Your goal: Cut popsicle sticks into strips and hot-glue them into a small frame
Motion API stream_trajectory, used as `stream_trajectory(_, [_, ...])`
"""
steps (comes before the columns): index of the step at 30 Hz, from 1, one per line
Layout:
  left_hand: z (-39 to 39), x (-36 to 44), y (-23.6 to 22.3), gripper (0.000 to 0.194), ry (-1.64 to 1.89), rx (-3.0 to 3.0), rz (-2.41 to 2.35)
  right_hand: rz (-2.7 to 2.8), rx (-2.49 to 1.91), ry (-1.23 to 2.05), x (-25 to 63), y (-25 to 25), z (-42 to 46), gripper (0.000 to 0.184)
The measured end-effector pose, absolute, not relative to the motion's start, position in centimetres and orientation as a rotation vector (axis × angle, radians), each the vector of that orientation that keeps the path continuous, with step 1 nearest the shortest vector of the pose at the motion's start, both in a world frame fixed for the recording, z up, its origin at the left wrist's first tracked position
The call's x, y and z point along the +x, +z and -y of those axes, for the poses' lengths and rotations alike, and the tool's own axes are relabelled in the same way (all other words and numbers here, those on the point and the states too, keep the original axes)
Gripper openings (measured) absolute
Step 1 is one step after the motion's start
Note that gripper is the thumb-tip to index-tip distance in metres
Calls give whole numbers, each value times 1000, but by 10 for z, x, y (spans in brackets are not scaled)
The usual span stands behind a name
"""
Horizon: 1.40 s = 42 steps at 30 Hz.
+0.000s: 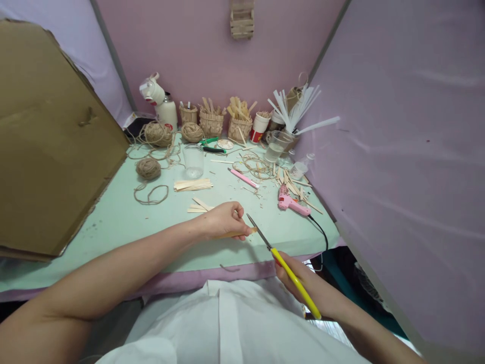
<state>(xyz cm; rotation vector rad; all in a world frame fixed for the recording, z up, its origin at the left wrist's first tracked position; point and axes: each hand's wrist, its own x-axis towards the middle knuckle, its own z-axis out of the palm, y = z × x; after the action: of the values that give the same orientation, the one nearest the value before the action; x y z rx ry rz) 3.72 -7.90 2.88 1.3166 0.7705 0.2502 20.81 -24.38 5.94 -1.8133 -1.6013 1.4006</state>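
My left hand [229, 221] is closed on a thin wooden craft stick [227, 234], whose tip pokes out past the fingers on the right. Against that tip are the blades of a pair of yellow-handled scissors [293, 278]. My right hand [288, 273] grips the scissors from beneath, its fingers partly hidden by the handle. Just behind my left wrist lie a few loose craft sticks [197, 207]. Farther back is a neat stack of pale sticks [193, 185].
A pink glue gun [291, 202] with a black cord lies at the right. Behind are a pink craft knife [244, 178], a clear cup [193, 163], twine balls [148, 169] and stick-filled holders [240, 126]. A large cardboard sheet [56, 141] stands at the left.
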Motion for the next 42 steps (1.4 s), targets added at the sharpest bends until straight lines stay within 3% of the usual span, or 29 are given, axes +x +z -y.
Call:
stream_trajectory(4, [77, 34, 35, 50, 186, 1429, -794, 1619, -1819, 1406, 209, 61, 244, 21])
stream_trajectory(10, [73, 32, 42, 75, 132, 1539, -777, 1595, -1817, 1419, 215, 60, 245, 24])
stream_trajectory(23, [69, 36, 37, 33, 494, 1358, -679, 1436, -1629, 1331, 214, 45, 233, 45])
stream_trajectory(35, [69, 39, 32, 29, 829, 1285, -679, 1371, -1581, 1174, 206, 41, 207, 43])
stream_trajectory(42, [66, 38, 29, 34, 757, 1110, -604, 1361, -1611, 1041, 211, 41, 175, 32])
